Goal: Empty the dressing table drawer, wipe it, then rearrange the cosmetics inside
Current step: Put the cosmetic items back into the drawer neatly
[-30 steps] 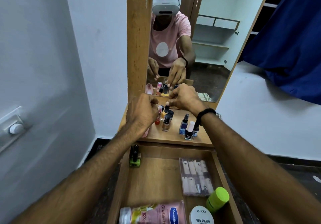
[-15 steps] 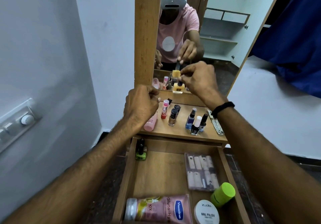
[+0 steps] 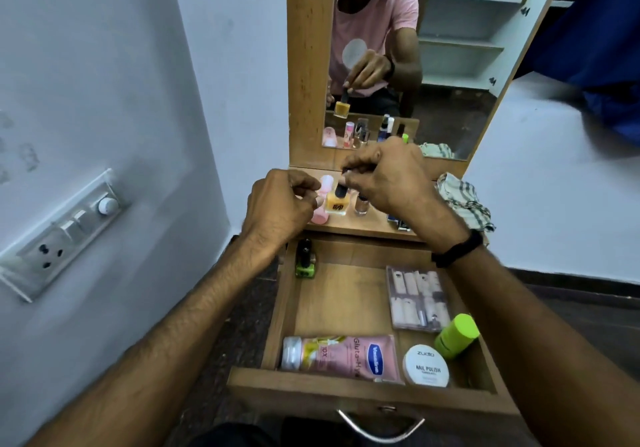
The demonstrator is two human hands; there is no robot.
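Observation:
My right hand (image 3: 391, 179) pinches the black cap of a yellow nail polish bottle (image 3: 336, 204), which hangs just above the dressing table top (image 3: 349, 226). My left hand (image 3: 280, 204) hovers to its left with its fingers curled, beside a pink bottle (image 3: 320, 216); nothing shows in its grasp. Below, the open drawer (image 3: 363, 391) holds a green nail polish bottle (image 3: 305, 264) in the back left corner, a false nails box (image 3: 417, 297), a green-capped bottle (image 3: 457, 334), a pink Vaseline tube (image 3: 343, 356) and a white nail polish remover tub (image 3: 426, 365).
More small bottles (image 3: 362, 204) stand on the table top, partly hidden by my right hand. A checked cloth (image 3: 464, 200) lies at its right end. The mirror (image 3: 450, 48) rises behind. A switch board (image 3: 59, 235) is on the left wall. The drawer handle (image 3: 381, 426) faces me.
My right hand took the yellow bottle by its cap from the group and lifted it; it is now lower and closer to me. My left hand stayed near the pink bottle.

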